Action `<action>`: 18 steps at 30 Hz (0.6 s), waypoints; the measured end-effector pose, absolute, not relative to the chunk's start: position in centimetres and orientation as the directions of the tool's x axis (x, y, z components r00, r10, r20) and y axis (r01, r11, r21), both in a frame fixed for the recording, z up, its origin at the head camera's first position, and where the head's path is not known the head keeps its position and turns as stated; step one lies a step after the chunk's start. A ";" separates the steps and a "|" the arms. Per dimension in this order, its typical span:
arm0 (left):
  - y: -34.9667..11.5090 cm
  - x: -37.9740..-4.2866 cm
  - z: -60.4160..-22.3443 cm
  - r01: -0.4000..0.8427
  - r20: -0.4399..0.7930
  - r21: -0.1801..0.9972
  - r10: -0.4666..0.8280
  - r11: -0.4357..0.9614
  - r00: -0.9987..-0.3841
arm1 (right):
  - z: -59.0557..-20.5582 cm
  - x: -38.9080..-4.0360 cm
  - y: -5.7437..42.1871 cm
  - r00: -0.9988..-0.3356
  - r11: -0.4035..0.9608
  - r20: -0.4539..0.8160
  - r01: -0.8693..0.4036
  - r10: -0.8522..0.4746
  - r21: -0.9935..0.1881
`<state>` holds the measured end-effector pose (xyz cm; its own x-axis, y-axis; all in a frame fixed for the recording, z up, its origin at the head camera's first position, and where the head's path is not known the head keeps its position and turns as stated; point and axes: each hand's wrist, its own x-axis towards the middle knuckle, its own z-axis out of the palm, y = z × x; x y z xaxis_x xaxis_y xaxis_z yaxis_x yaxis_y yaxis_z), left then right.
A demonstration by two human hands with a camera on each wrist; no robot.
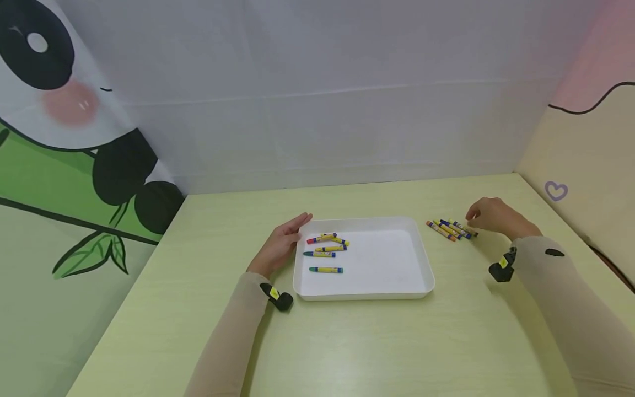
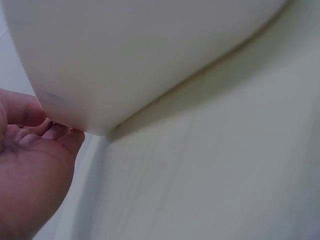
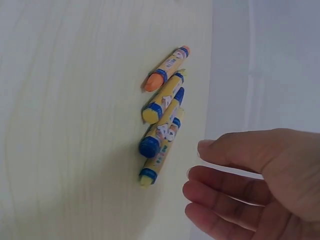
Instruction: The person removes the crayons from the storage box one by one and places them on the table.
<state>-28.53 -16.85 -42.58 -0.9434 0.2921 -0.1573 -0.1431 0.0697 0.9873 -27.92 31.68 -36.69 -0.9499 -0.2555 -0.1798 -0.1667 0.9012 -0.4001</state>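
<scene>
A shallow white tray [image 1: 382, 259] lies on the table with several crayons toward its left side. In it are a red crayon [image 1: 321, 239], partly over a yellow one, another yellow crayon [image 1: 331, 248], a dark green crayon [image 1: 319, 254] and a green crayon [image 1: 326, 270]. My left hand [image 1: 280, 245] touches the tray's left rim near the far corner, its fingers fairly straight. Right of the tray lies a small pile: an orange crayon [image 3: 167, 68], a yellow crayon [image 3: 164, 97], a blue crayon [image 3: 164, 125] and a pale yellow crayon [image 3: 160, 160]. My right hand [image 3: 245, 185] hovers beside this pile, thumb and fingers apart, holding nothing.
The pale wooden table [image 1: 347, 347] meets a light grey backdrop [image 1: 337, 132] behind the tray. A cartoon panel [image 1: 74, 182] stands at the left and a beige panel with a heart [image 1: 585, 165] at the right.
</scene>
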 end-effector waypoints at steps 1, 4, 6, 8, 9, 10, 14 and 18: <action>-16.8 -28.5 -42.6 -0.144 -0.158 0.987 0.292 0.069 -0.943 | -36.4 -28.0 31.5 -0.950 0.900 -0.174 -0.170 -0.258 -0.402; -16.8 -28.5 -42.6 -0.146 -0.159 0.987 0.293 0.068 -0.943 | -35.6 -28.2 30.7 -0.951 0.894 -0.153 -0.187 -0.269 -0.406; -16.8 -28.6 -42.6 -0.147 -0.161 0.987 0.292 0.071 -0.943 | -35.0 -28.3 30.1 -0.951 0.888 -0.141 -0.194 -0.274 -0.416; -16.8 -28.6 -42.5 -0.148 -0.162 0.986 0.293 0.071 -0.942 | -34.5 -28.4 29.4 -0.951 0.881 -0.128 -0.204 -0.282 -0.426; -16.8 -28.6 -42.5 -0.148 -0.163 0.986 0.292 0.072 -0.942 | -34.2 -28.5 28.9 -0.950 0.877 -0.119 -0.213 -0.290 -0.431; -16.8 -28.5 -42.5 -0.147 -0.162 0.986 0.294 0.073 -0.942 | -33.9 -28.5 28.5 -0.948 0.871 -0.111 -0.223 -0.298 -0.438; -16.8 -28.5 -42.5 -0.148 -0.164 0.986 0.297 0.077 -0.941 | -33.0 -28.8 26.7 -0.939 0.851 -0.084 -0.260 -0.333 -0.456; -16.8 -28.6 -42.5 -0.150 -0.167 0.986 0.296 0.079 -0.941 | -32.4 -29.0 24.6 -0.934 0.840 -0.071 -0.280 -0.351 -0.464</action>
<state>-28.61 -16.76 -42.51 -0.9406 0.2958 -0.1666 -0.1498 0.0788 0.9856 -28.99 24.63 -32.43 -0.9338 -0.3508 -0.0713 -0.2802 0.8402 -0.4642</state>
